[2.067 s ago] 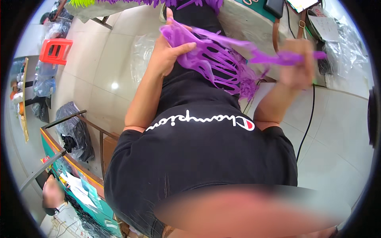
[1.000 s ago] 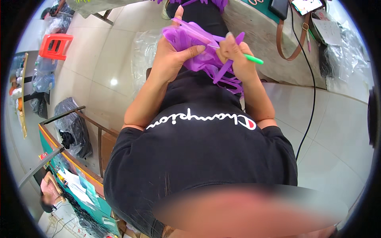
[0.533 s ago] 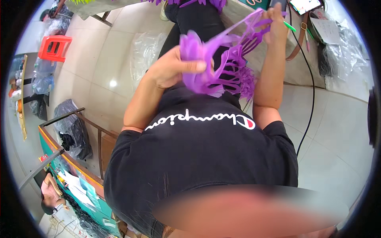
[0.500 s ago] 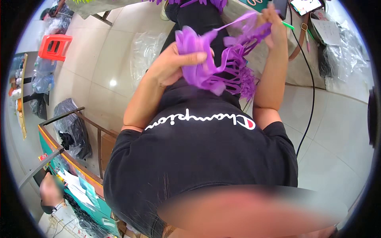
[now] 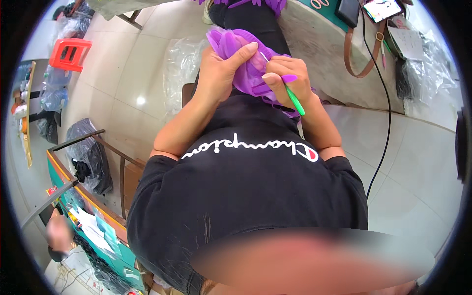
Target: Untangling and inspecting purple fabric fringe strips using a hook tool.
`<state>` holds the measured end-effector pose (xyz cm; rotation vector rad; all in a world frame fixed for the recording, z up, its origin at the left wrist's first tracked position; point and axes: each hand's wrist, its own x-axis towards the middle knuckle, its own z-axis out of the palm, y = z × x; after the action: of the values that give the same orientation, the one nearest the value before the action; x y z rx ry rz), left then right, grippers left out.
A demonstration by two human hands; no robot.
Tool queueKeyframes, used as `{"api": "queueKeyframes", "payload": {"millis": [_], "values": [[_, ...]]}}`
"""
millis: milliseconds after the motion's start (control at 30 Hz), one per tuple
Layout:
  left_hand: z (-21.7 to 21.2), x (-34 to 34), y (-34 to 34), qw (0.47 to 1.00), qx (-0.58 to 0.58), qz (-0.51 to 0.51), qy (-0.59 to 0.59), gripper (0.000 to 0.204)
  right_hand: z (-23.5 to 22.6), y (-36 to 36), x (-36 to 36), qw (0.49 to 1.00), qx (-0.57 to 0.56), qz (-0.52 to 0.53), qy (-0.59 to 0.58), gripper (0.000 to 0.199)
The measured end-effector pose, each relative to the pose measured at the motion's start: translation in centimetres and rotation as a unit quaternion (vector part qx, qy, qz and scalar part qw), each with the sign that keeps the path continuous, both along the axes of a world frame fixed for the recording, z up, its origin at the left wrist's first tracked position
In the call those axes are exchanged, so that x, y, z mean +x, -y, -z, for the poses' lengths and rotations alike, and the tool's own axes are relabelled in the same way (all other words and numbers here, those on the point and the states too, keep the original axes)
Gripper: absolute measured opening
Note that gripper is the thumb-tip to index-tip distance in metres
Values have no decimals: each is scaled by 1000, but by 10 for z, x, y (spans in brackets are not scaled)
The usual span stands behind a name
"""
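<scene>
The left hand (image 5: 220, 69) grips the bunched purple fabric (image 5: 235, 46), while just right of that fabric the right hand (image 5: 285, 73) pinches a green hook tool (image 5: 295, 102).

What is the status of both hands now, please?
Left hand gripping bunched purple fringed fabric. Right hand pinching thin green-handled hook against it. Nothing in the way.

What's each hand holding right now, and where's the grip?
Left hand clasps the bunched purple fabric piece around its upper side. Right hand pinches the thin green-handled hook tool near its tip end, against the fabric.
</scene>
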<state>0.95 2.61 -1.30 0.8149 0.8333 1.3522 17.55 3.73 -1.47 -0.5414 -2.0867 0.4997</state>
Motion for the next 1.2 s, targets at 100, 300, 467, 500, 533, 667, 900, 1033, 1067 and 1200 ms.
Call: {"api": "queueKeyframes", "payload": {"millis": [100, 300, 467, 500, 533, 667, 900, 1033, 1067, 1200], "values": [[0, 1, 1, 1000, -1, -10, -11, 10, -2, 1, -1, 1000, 2, 2, 23, 39], [-1, 0, 7, 969, 81, -60, -224, 12, -3, 9, -2, 973, -124, 154, 116, 36], [5, -4, 0, 999, -44, 8, -11, 14, -1, -26, 45, 763, -512, -299, -256, 47], [5, -4, -1, 999, -44, 9, -11, 14, -6, -29, 47, 640, -580, -336, -375, 46], [4, -4, -2, 997, -51, 45, 25, 15, -3, -32, 44, 641, -580, -335, -376, 46], [0, 4, 0, 995, -23, 89, 24, 19, 14, -29, -1, 788, -485, -1, -378, 39], [10, 12, 4, 998, 7, 17, -61, 27, 17, -16, -30, 891, -314, 198, -261, 32], [14, 13, 4, 986, 49, -14, -158, 26, 20, -13, -28, 924, -216, 247, -199, 36], [15, 13, 4, 976, 68, -27, -207, 26, 18, -13, -27, 927, -193, 255, -196, 38], [9, 11, -1, 896, 161, -53, -410, 24, 11, -19, -7, 875, -344, 233, -247, 33]]}}
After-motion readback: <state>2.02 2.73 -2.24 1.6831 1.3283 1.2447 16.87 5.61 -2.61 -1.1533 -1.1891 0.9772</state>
